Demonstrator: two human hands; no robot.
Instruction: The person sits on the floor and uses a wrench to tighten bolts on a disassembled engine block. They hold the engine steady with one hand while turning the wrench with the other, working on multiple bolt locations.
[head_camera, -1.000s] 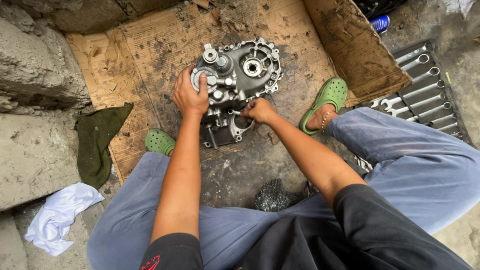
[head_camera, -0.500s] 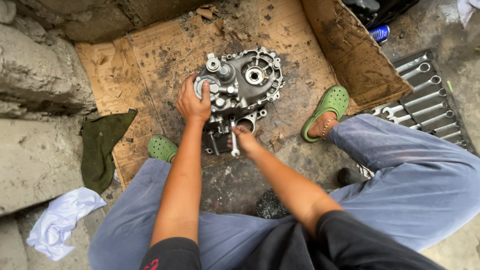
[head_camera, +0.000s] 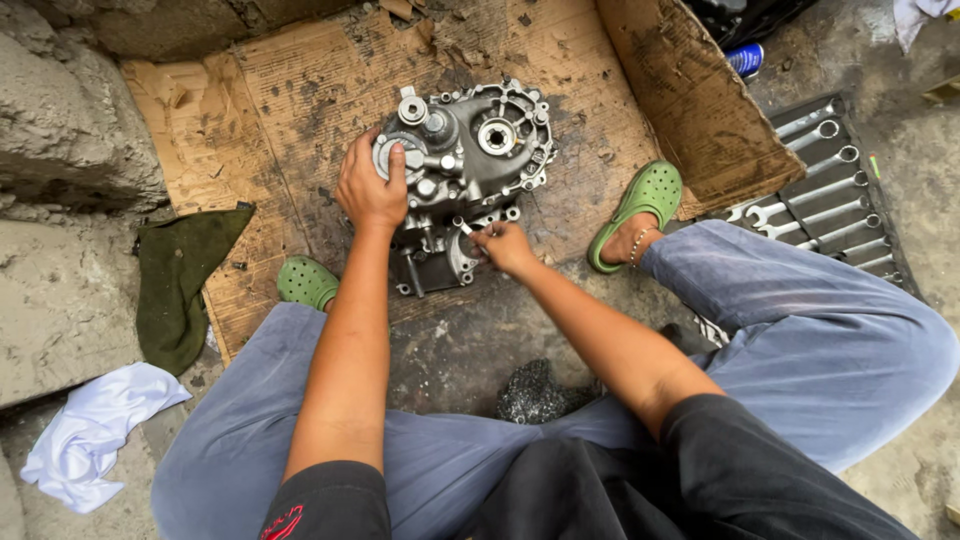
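A grey metal gearbox housing (head_camera: 490, 160) lies on oil-stained flattened cardboard (head_camera: 300, 100) between my feet. My left hand (head_camera: 370, 190) rests flat on its left side, covering a round boss. My right hand (head_camera: 503, 247) is at the lower edge of the housing, fingers pinched on a small metal tool (head_camera: 466, 229) set against a fitting there. The tool's tip is hidden by the casting.
A roll of wrenches (head_camera: 830, 205) lies open at right. A green rag (head_camera: 185, 275) and a white cloth (head_camera: 90, 430) lie at left by concrete blocks (head_camera: 70, 150). A dark greasy lump (head_camera: 535, 392) sits near my knees. My green clogs (head_camera: 640, 205) flank the housing.
My right hand has shifted left and down along the housing's lower edge, now pinching the small tool. My left hand has stayed on the housing.
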